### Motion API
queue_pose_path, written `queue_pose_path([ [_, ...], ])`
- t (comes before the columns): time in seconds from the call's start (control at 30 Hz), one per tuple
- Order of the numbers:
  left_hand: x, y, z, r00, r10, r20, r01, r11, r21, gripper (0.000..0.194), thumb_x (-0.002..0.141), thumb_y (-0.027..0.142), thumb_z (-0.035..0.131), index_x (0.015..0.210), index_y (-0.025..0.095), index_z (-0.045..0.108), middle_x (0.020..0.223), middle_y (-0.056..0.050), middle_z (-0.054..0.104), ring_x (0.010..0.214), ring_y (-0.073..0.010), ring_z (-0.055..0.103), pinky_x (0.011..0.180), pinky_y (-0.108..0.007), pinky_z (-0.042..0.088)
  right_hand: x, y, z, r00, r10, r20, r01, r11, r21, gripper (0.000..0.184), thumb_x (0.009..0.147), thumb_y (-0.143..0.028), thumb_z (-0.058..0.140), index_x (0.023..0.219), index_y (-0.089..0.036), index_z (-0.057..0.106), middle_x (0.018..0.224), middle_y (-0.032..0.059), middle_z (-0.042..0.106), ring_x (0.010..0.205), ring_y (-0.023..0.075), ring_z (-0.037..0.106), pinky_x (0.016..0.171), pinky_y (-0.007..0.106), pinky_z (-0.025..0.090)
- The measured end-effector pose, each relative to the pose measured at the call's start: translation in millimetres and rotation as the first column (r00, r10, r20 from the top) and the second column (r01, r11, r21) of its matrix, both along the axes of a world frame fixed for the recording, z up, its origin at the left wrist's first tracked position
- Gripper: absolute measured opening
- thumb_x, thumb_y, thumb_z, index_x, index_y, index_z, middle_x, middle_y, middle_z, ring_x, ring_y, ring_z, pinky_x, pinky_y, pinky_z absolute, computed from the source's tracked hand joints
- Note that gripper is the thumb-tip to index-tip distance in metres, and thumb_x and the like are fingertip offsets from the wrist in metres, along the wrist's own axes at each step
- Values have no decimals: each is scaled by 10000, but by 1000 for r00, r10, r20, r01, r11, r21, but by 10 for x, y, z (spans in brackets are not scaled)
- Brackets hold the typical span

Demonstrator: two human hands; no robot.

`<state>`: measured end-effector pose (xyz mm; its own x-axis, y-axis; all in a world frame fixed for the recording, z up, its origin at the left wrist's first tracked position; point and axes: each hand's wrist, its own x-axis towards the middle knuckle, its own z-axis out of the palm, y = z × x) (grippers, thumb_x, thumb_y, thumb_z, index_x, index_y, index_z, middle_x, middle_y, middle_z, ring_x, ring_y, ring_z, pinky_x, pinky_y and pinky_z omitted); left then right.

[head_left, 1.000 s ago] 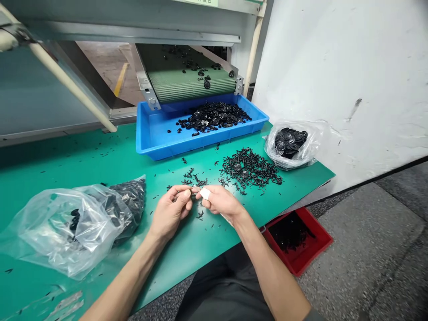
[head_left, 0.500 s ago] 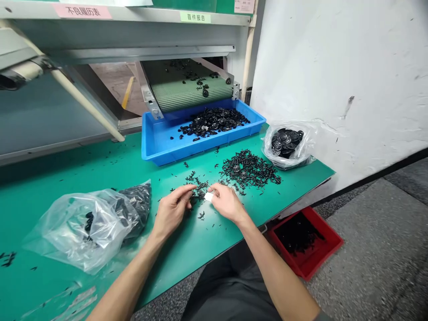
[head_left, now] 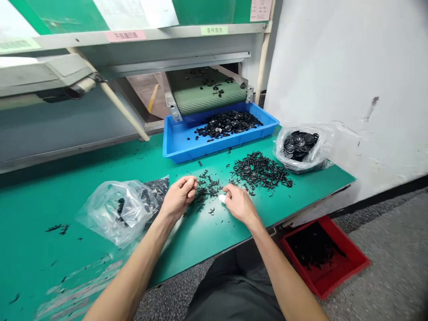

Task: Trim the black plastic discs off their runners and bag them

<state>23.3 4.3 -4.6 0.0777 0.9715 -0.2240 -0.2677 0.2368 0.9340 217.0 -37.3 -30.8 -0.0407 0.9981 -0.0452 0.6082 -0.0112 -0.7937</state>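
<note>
Over the left edge of a loose scatter of small black plastic pieces [head_left: 209, 185], my left hand [head_left: 179, 197] is closed, thumb and forefinger pinched together. Whatever is between those fingertips is too small to make out. My right hand [head_left: 240, 204] is at the scatter's right side, its fingers curled in and a white wrap [head_left: 222, 198] on one finger. What it grips, if anything, I cannot make out. Just beyond the right hand lies a larger heap of thin black pieces [head_left: 267, 171], with a few round black parts among them.
A blue tray [head_left: 200, 154] of black parts stands below a green conveyor belt [head_left: 207, 100]. Clear bags of black parts sit left [head_left: 107, 209] and right [head_left: 323, 154] on the green table [head_left: 187, 258]. A red bin [head_left: 351, 264] is below, by the table's right edge.
The view has shifted, so everything appears further right. My left hand has turned more knuckles-up into a tighter pinch. The thin tool-like line at my right fingers no longer shows clearly.
</note>
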Motion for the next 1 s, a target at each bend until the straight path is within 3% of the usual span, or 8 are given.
queue_pose_path([
  [0.2,-99,-193,84,940,166,300,-116,977,-177,190,907,232,626,755,135,569,642,29,468,402,-17,361,280,-82,197,17,-38,-68,999,-9,36,9,1000,11,285,807,-144,477,981,-193,698,782,31,684,696,168,555,629,248,338],
  [0.33,-165,-423,257,819,338,464,-259,939,-228,381,1035,236,310,756,134,549,757,-51,549,588,-53,569,346,-54,331,35,-35,-115,999,-12,53,11,1000,14,295,829,-220,456,995,-192,698,802,49,695,694,179,573,617,252,346],
  [0.47,-273,-684,467,689,463,557,-377,886,-270,437,1043,255,252,771,127,569,808,-82,592,730,-99,642,467,-100,477,49,-28,-151,999,-15,50,15,1000,12,291,820,-271,454,960,-198,699,797,48,695,682,183,570,603,255,352],
  [0.6,-513,-914,698,614,458,643,-420,879,-225,402,1025,232,281,740,137,548,733,-45,553,563,-72,560,336,-115,331,53,-26,-172,999,-18,29,18,1000,8,281,817,-328,462,925,-208,692,732,28,671,645,182,549,584,259,353],
  [0.7,-797,-900,768,637,472,609,-540,837,-84,338,987,214,347,706,160,528,669,-4,514,463,-59,471,311,-149,251,48,-37,-170,999,-13,40,13,1000,18,275,817,-347,462,898,-207,685,693,22,647,617,181,531,563,262,334],
  [0.8,-1082,-678,676,681,601,418,-677,735,47,301,929,264,440,654,177,523,626,3,534,483,-79,497,391,-167,341,38,-61,-162,998,-22,65,20,999,32,270,820,-345,453,892,-211,677,693,21,641,604,179,518,554,262,323],
  [0.9,-1264,-408,520,698,669,254,-712,685,154,345,901,349,447,621,183,559,608,-6,586,550,-106,565,555,-213,476,29,-88,-164,997,-35,67,32,998,45,278,822,-335,447,910,-211,680,714,29,652,624,184,529,568,261,336],
  [1.0,-1332,-250,421,717,667,202,-697,677,236,391,913,364,406,638,182,615,663,-32,663,646,-119,613,683,-216,498,23,-99,-183,997,-35,67,31,998,53,278,826,-335,450,909,-208,683,725,37,660,628,187,532,571,263,337],
])
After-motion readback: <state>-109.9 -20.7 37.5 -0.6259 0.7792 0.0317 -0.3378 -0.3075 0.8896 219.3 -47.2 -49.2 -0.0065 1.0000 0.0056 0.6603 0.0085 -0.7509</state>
